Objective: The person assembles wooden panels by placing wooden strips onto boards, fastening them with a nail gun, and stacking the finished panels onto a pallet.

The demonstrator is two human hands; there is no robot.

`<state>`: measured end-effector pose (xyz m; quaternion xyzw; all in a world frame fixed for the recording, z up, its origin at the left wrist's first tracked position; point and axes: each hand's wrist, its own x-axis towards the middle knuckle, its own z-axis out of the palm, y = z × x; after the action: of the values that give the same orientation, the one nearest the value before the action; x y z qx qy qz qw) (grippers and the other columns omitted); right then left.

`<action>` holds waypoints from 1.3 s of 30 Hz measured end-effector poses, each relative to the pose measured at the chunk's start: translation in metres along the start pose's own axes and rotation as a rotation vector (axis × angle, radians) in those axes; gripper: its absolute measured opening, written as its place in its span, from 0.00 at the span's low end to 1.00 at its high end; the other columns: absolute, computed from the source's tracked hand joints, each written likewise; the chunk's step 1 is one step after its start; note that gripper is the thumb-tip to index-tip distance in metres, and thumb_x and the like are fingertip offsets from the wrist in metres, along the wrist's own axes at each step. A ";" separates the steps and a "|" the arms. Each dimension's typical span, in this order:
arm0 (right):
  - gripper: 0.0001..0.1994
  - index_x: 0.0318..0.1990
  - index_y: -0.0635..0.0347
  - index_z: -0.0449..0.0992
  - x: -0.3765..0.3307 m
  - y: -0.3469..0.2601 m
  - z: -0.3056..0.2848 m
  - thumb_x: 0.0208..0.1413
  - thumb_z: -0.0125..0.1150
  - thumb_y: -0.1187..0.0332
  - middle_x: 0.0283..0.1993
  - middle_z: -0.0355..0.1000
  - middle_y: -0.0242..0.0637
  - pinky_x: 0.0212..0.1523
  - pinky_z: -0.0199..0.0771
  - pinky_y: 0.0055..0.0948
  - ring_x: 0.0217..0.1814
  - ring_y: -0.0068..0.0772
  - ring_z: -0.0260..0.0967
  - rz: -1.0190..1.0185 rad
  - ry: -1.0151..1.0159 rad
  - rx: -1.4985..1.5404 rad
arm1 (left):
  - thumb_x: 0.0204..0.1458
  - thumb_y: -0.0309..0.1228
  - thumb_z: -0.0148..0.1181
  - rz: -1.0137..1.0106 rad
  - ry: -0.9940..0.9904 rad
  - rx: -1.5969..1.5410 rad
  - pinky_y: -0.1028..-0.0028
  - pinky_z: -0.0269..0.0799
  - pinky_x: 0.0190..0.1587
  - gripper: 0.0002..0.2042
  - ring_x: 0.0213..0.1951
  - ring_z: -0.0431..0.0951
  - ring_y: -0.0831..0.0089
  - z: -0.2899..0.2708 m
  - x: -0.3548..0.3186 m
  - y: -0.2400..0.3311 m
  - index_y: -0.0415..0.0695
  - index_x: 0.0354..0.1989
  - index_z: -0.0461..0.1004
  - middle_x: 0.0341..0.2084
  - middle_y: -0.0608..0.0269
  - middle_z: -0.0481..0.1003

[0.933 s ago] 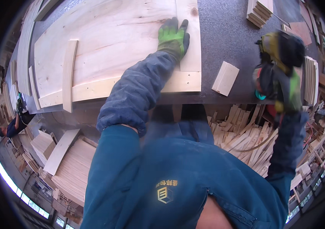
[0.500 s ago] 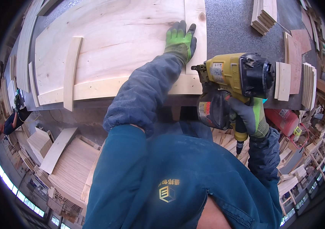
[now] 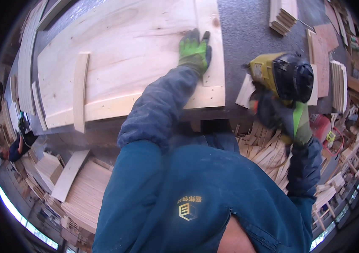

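Note:
My left hand (image 3: 194, 54), in a green and dark work glove, lies flat with fingers stretched on a large plywood panel (image 3: 120, 55), near its right edge. Pale wooden strips (image 3: 116, 103) run along the panel's near and right edges, with small fastener marks in them. My right hand (image 3: 295, 120), gloved too, is wrapped round the handle of a yellow and black nail gun (image 3: 280, 76), blurred by motion. The nail gun is held off to the right of the panel, apart from it. A loose wooden slat (image 3: 80, 90) lies across the panel's near edge at left.
Stacked short boards (image 3: 283, 17) lie at the table's far right, with more strips (image 3: 338, 84) nearby. Below the table edge are a pile of wood offcuts (image 3: 268, 154), a red tank-like object (image 3: 320, 126) and stacked planks (image 3: 84, 189). Another person (image 3: 17, 145) is at far left.
My right hand has carried the nail gun rightward, away from the panel's corner. My left hand stays flat on the panel, and the whole view has shifted slightly.

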<state>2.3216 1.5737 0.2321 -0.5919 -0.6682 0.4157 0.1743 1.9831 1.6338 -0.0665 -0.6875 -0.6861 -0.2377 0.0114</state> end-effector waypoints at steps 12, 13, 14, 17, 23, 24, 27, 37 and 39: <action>0.28 0.78 0.56 0.82 0.172 0.148 -0.184 0.74 0.74 0.58 0.71 0.85 0.51 0.49 0.87 0.54 0.55 0.59 0.85 -0.512 0.438 -1.025 | 0.79 0.49 0.57 -0.051 -0.121 0.113 0.38 0.51 0.90 0.35 0.89 0.61 0.35 -0.005 0.117 0.100 0.58 0.93 0.70 0.91 0.37 0.63; 0.22 0.71 0.57 0.86 0.144 0.150 -0.170 0.79 0.72 0.55 0.57 0.89 0.55 0.49 0.86 0.56 0.50 0.61 0.88 -0.357 0.420 -0.821 | 0.77 0.47 0.60 -0.033 -0.085 0.125 0.38 0.55 0.88 0.34 0.86 0.66 0.35 -0.005 0.130 0.107 0.56 0.91 0.73 0.88 0.36 0.68; 0.21 0.65 0.59 0.88 0.113 0.124 -0.148 0.81 0.71 0.51 0.43 0.90 0.55 0.47 0.87 0.58 0.45 0.64 0.90 -0.096 0.301 -0.627 | 0.76 0.46 0.63 -0.024 -0.051 0.147 0.37 0.58 0.86 0.34 0.83 0.70 0.35 -0.011 0.138 0.109 0.55 0.89 0.77 0.85 0.35 0.72; 0.43 0.62 0.60 0.84 0.066 0.120 -0.096 0.70 0.73 0.23 0.46 0.91 0.53 0.58 0.91 0.57 0.52 0.64 0.93 0.390 -0.072 -0.671 | 0.76 0.46 0.62 -0.034 -0.086 0.070 0.36 0.57 0.87 0.34 0.85 0.69 0.36 -0.042 0.144 0.131 0.55 0.90 0.75 0.86 0.39 0.72; 0.44 0.74 0.60 0.79 0.125 0.066 -0.064 0.62 0.90 0.39 0.65 0.83 0.54 0.65 0.89 0.60 0.68 0.63 0.85 0.259 0.067 -0.544 | 0.76 0.48 0.63 -0.076 -0.113 0.081 0.37 0.54 0.90 0.37 0.88 0.65 0.33 -0.090 0.234 0.093 0.51 0.91 0.71 0.89 0.38 0.68; 0.44 0.74 0.60 0.79 0.156 0.045 -0.059 0.62 0.90 0.39 0.65 0.83 0.54 0.65 0.89 0.60 0.68 0.63 0.85 0.245 0.074 -0.541 | 0.76 0.48 0.64 -0.123 -0.042 0.038 0.37 0.54 0.90 0.37 0.88 0.65 0.33 -0.088 0.263 0.068 0.48 0.91 0.71 0.89 0.38 0.68; 0.40 0.72 0.58 0.80 0.272 -0.022 -0.057 0.62 0.90 0.42 0.64 0.83 0.53 0.66 0.88 0.60 0.68 0.64 0.84 0.149 0.135 -0.539 | 0.77 0.47 0.63 -0.177 -0.054 0.055 0.36 0.54 0.90 0.36 0.89 0.64 0.33 -0.074 0.366 0.012 0.44 0.89 0.72 0.89 0.40 0.68; 0.36 0.68 0.61 0.87 0.724 -0.092 -0.021 0.68 0.83 0.38 0.68 0.83 0.59 0.69 0.87 0.63 0.70 0.70 0.85 0.178 0.240 -0.412 | 0.72 0.38 0.70 -0.099 0.088 -0.060 0.32 0.55 0.89 0.26 0.86 0.66 0.29 0.059 0.587 -0.124 0.41 0.76 0.83 0.85 0.37 0.72; 0.34 0.67 0.61 0.88 0.769 -0.090 -0.004 0.70 0.81 0.40 0.68 0.84 0.58 0.69 0.87 0.62 0.70 0.69 0.85 0.177 0.241 -0.392 | 0.72 0.37 0.71 -0.112 0.087 -0.113 0.32 0.55 0.89 0.24 0.86 0.66 0.29 0.078 0.610 -0.139 0.41 0.73 0.84 0.85 0.37 0.72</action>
<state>2.0831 2.2995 0.1040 -0.7161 -0.6559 0.2180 0.0976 1.8420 2.2405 0.0303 -0.6367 -0.7077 -0.3059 -0.0107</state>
